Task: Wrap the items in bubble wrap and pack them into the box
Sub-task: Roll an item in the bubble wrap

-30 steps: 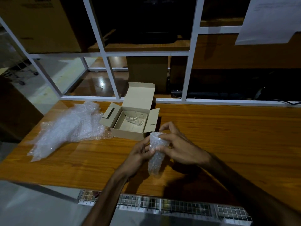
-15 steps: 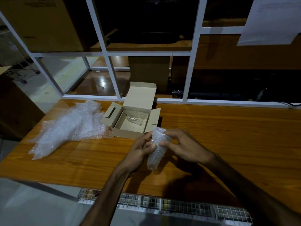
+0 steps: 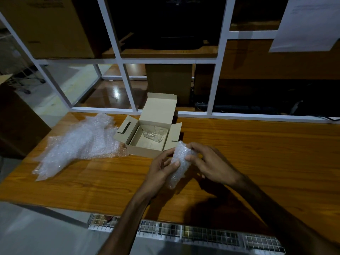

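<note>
Now up off the table (image 3: 257,153) and tilted boxward, that bundle (image 3: 179,165): left hand (image 3: 160,169) and right hand (image 3: 207,162) both gripping its wrap, just before the box (image 3: 147,150). Looks wrapped, packing next; bare glass (image 3: 154,135) inside already.

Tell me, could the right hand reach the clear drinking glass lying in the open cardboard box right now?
Probably not yet: the right hand grips the bubble-wrapped bundle with the left hand. The box is open, so the glass is otherwise unobstructed.
</note>
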Available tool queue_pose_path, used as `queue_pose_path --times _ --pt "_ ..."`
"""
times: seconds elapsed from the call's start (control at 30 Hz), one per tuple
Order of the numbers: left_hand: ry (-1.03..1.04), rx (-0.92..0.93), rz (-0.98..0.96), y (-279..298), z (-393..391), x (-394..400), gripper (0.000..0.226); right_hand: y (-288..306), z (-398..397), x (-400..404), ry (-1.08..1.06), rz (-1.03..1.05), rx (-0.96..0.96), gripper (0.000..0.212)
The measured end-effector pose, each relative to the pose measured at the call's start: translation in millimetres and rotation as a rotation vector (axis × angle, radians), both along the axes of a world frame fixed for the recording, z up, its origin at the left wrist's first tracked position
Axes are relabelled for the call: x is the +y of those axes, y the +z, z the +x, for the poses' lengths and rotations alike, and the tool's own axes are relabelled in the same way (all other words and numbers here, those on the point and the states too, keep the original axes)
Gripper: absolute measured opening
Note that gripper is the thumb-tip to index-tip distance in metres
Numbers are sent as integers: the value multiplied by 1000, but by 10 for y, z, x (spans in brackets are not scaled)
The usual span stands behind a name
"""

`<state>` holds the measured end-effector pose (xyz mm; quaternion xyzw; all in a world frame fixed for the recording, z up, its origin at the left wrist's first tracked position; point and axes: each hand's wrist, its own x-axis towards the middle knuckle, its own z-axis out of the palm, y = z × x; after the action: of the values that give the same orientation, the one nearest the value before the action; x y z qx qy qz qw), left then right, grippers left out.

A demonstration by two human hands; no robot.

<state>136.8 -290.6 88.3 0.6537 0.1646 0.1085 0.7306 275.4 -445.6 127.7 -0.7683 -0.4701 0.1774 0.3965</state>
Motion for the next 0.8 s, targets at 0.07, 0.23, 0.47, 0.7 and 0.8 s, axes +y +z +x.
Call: queue_pose_path --times 0.07,0.23,0.47,0.7,0.8 --pt "78 -12 21 -32 -24 -50 49 -35 -8 16 -57 50 1 13" --pt "270 -54 -40 -84 -95 -155 34 -34 -45 18 -153 72 99 15" --pt "513 -101 -182 -115 -57 -237 29 24 -195 92 -339 230 419 26" --pt "627 -88 -366 -220 3 -201 15 -33 -258 166 -405 281 413 24" --pt "623 -95 -366 -217 10 -169 13 -54 -248 175 -412 289 453 24"
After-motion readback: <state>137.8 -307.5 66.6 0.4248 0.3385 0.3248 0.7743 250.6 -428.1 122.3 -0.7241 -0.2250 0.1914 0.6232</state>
